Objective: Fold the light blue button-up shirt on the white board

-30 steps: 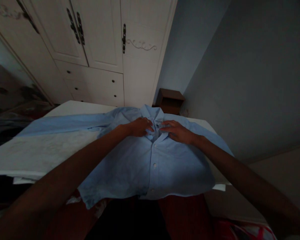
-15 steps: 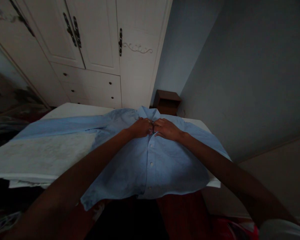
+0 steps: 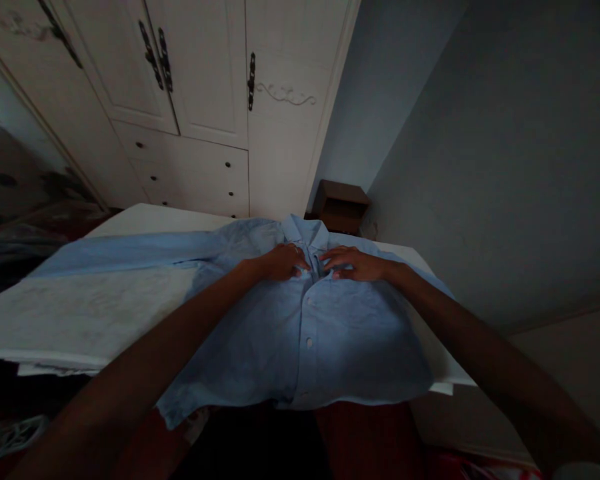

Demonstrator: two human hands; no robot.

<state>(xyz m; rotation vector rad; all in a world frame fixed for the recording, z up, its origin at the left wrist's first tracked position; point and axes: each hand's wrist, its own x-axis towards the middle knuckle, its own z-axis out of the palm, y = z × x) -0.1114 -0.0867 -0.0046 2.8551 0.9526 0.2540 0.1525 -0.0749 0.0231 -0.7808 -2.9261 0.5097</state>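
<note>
A light blue button-up shirt lies front side up on a white-covered table, its collar at the far side and one sleeve stretched out to the left. Below the collar, the front edges part in a small gap. My left hand is closed on the cloth at the left edge of this gap, thumb and fingers pinched together. On the other side, my right hand rests on the shirt with its fingers stretched out and the thumb apart from them. Several buttons show along the front strip below my hands.
The white table cover shows left of the shirt, and the shirt's hem hangs over the near edge. Beyond the table stands a white wardrobe with dark handles. A small brown cabinet sits near the grey wall at right.
My hands have moved apart from each other, the right one to the right with its fingers stretching out. The shirt front now gapes between them. The view has shifted slightly.
</note>
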